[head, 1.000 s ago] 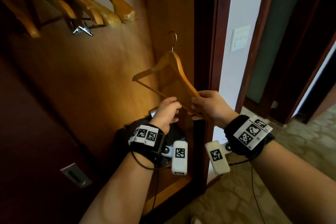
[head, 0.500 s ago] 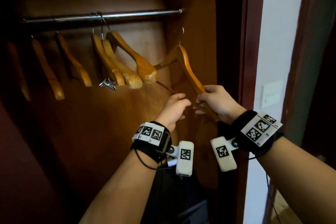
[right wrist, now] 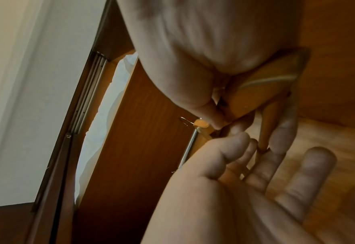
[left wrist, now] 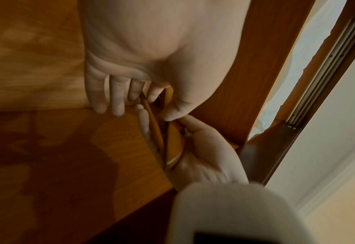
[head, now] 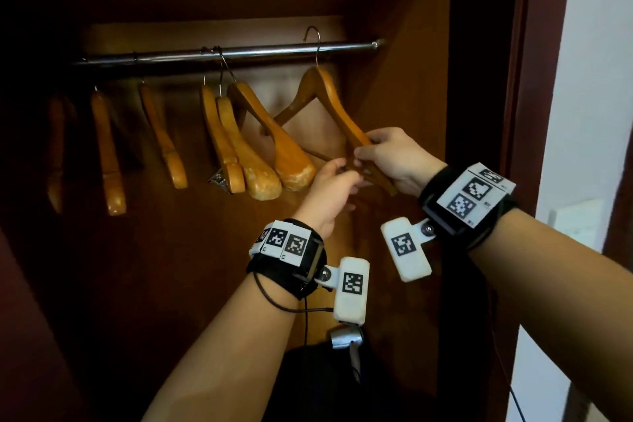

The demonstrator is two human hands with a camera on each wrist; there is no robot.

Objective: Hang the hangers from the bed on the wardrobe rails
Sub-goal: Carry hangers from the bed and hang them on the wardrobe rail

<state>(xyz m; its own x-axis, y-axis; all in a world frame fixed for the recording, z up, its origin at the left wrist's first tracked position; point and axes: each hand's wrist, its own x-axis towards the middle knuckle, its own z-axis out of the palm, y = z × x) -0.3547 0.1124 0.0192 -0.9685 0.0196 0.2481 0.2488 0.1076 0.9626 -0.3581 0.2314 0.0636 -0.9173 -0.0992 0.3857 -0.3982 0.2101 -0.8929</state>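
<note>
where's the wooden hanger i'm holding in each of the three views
Head: the held wooden hanger is right of centre, its hook at the metal rail.
Left wrist: only thin edges of it at centre, between both hands.
Right wrist: its broad arm end at upper right, under the right hand.
Shared landmark: the left hand, touching the hanger's lower bar in every view.

The free stretch of the wardrobe rail point(head: 239, 51) is short: it runs from the nearest hung hanger point(head: 274, 134) to the rail's right end at the wardrobe side panel point(head: 411, 113). The held hanger point(head: 329, 103) fills most of that gap, its hook level with the rail. Both hands crowd its lower right arm, right hand point(head: 394, 158) gripping, left hand point(head: 332, 195) at the crossbar. Left of there, hung hangers block the rail. Beneath the hangers, the wardrobe back panel point(head: 178, 267) is unobstructed.
</note>
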